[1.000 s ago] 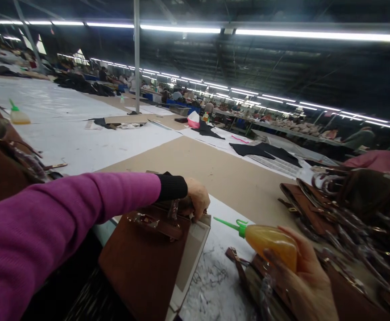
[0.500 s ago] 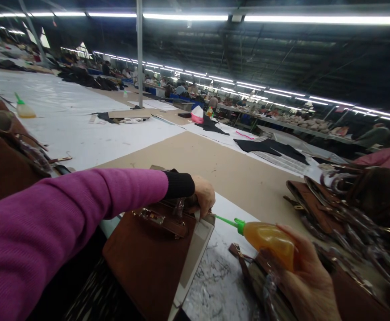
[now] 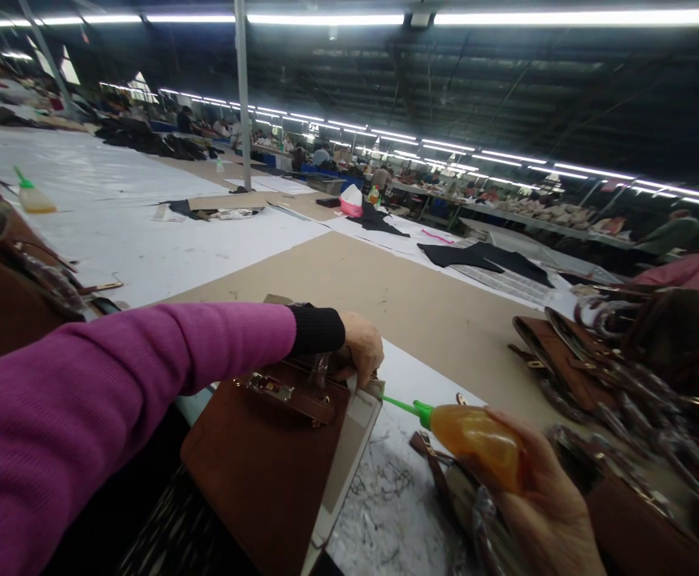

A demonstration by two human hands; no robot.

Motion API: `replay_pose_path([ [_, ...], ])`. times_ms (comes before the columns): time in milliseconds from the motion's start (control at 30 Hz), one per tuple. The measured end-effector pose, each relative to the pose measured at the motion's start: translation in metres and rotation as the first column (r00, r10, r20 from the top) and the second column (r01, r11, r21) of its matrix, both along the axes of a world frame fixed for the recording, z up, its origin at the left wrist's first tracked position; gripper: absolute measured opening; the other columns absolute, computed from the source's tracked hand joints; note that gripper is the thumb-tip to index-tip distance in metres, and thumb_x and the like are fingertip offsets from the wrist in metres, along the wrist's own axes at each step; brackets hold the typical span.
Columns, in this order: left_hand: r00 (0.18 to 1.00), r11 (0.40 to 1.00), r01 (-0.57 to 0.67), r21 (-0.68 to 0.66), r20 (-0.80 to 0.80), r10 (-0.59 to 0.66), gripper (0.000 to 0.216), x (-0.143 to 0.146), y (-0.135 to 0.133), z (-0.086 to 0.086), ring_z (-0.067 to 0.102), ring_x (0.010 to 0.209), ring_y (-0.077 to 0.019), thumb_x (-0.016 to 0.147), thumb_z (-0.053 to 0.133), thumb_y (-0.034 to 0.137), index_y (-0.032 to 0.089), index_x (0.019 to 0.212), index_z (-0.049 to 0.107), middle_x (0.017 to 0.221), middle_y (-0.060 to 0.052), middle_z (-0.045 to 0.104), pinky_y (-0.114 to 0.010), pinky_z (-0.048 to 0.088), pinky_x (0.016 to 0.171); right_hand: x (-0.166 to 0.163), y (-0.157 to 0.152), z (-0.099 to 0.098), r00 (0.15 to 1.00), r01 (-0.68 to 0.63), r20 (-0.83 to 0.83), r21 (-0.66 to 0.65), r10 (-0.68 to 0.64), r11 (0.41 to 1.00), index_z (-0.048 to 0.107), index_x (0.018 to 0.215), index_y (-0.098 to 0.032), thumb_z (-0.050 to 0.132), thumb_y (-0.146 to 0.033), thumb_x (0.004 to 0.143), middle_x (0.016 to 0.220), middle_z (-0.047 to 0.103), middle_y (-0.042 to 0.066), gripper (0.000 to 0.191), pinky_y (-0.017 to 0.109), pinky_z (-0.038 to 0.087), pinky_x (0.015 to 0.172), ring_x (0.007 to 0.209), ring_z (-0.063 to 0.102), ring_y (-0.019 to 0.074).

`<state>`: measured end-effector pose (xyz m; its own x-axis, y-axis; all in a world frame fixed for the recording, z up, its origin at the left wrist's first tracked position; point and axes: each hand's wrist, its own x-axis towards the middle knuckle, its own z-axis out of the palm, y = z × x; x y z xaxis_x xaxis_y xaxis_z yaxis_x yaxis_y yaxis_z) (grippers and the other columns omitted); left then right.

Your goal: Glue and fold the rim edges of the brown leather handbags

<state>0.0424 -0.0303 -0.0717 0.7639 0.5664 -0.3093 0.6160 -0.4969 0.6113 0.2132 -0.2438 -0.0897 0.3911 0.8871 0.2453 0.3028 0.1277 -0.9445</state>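
Observation:
A brown handbag (image 3: 265,464) with a metal clasp and strap leans at the table edge in front of me, its pale side panel (image 3: 349,448) facing right. My left hand (image 3: 361,346) reaches across in a purple sleeve and is closed on the bag's upper right corner, fingertips partly hidden. In my right hand (image 3: 545,480) is a squeeze bottle (image 3: 475,436) of amber liquid, probably glue, lying nearly level. Its thin green nozzle points left, the tip touching or very near the bag's edge below my left fingers.
More brown bags (image 3: 589,360) with plastic-wrapped handles are piled at right, others (image 3: 7,296) at left. A second squeeze bottle (image 3: 34,196) stands on the white table covering at far left. Black material pieces (image 3: 487,260) lie ahead. A pink sleeve (image 3: 691,276) shows at right.
The squeeze bottle and my right hand have shifted slightly left and down, the nozzle staying at the bag's edge. My left hand keeps its hold; the whole view has shifted a little.

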Motion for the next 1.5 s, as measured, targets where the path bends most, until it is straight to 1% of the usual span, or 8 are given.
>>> replay_pose_path([
  [167,0.954,0.992,0.086,-0.089,-0.28,-0.108,0.02,0.0,-0.007,0.012,0.056,0.056,-0.0213,0.038,0.08,0.011,0.019,0.04,0.062,0.041,-0.004,0.06,-0.027,0.04,0.051,-0.001,0.004,0.008,0.999,0.003,-0.034,0.0,-0.003,1.0,0.062,0.107,-0.028,0.084,-0.044,0.061,0.108,0.065,0.004,0.053,0.033,0.05,0.086,0.095,0.062,0.0282],
  [300,0.872,0.982,0.133,-0.131,-0.456,-0.179,0.026,0.0,-0.015,0.027,0.055,0.048,-0.0204,0.042,0.081,0.015,0.018,0.033,0.057,0.037,-0.005,0.057,-0.026,0.037,0.044,-0.003,0.007,0.007,0.999,-0.01,-0.042,0.011,0.011,1.0,0.064,0.106,-0.027,0.084,-0.042,0.062,0.106,0.066,0.004,0.051,0.032,0.049,0.087,0.094,0.062,0.0271],
  [500,0.851,0.977,0.185,-0.105,-0.48,-0.213,0.027,0.001,-0.017,0.029,0.054,0.045,-0.0168,0.049,0.078,0.017,0.019,0.033,0.056,0.037,-0.003,0.057,-0.023,0.035,0.042,0.004,0.001,-0.005,0.999,-0.043,-0.03,-0.067,0.041,0.997,0.062,0.11,-0.027,0.081,-0.046,0.067,0.112,0.065,0.004,0.051,0.029,0.048,0.088,0.095,0.062,0.025],
  [633,0.9,0.989,0.147,-0.033,-0.411,-0.148,0.026,0.002,-0.018,0.027,0.054,0.047,-0.0163,0.039,0.081,0.013,0.019,0.034,0.056,0.033,0.001,0.054,-0.022,0.035,0.044,0.016,0.003,-0.012,0.998,-0.065,-0.01,-0.08,0.064,0.995,0.06,0.113,-0.025,0.082,-0.045,0.066,0.114,0.064,0.006,0.056,0.032,0.05,0.086,0.094,0.063,0.0268],
  [833,0.834,0.991,0.107,-0.077,-0.536,-0.131,0.023,0.003,-0.024,0.034,0.054,0.053,-0.0189,0.044,0.078,0.013,0.018,0.035,0.057,0.038,-0.003,0.057,-0.024,0.036,0.048,0.02,0.007,-0.017,0.999,-0.049,0.008,-0.087,0.05,0.995,0.06,0.111,-0.023,0.082,-0.047,0.064,0.113,0.064,0.006,0.058,0.035,0.049,0.09,0.094,0.062,0.0269],
  [1100,0.957,0.999,-0.047,0.002,-0.286,0.045,0.019,0.001,-0.018,0.023,0.057,0.063,-0.02,0.044,0.077,0.007,0.019,0.044,0.063,0.036,0.001,0.054,-0.025,0.042,0.057,0.02,-0.002,-0.023,0.997,-0.083,-0.013,-0.145,0.082,0.986,0.059,0.115,-0.026,0.082,-0.045,0.066,0.109,0.066,0.002,0.058,0.02,0.049,0.078,0.09,0.062,0.0204],
  [1300,0.869,0.988,0.138,-0.071,-0.469,-0.155,0.021,0.001,-0.016,0.022,0.055,0.055,-0.0186,0.045,0.077,0.011,0.018,0.037,0.059,0.037,-0.002,0.055,-0.026,0.038,0.051,0.023,-0.011,-0.031,0.996,-0.091,-0.02,-0.167,0.089,0.982,0.06,0.114,-0.025,0.084,-0.043,0.063,0.105,0.067,0.003,0.059,0.021,0.051,0.074,0.086,0.063,0.0214],
  [1500,0.838,0.977,0.204,-0.057,-0.505,-0.205,0.019,0.0,-0.012,0.016,0.057,0.056,-0.0199,0.05,0.076,0.018,0.016,0.039,0.061,0.042,-0.006,0.06,-0.026,0.039,0.051,0.026,-0.016,-0.039,0.994,-0.106,0.017,-0.194,0.112,0.975,0.064,0.109,-0.025,0.086,-0.039,0.059,0.104,0.069,0.003,0.057,0.024,0.053,0.078,0.089,0.066,0.0247],
])
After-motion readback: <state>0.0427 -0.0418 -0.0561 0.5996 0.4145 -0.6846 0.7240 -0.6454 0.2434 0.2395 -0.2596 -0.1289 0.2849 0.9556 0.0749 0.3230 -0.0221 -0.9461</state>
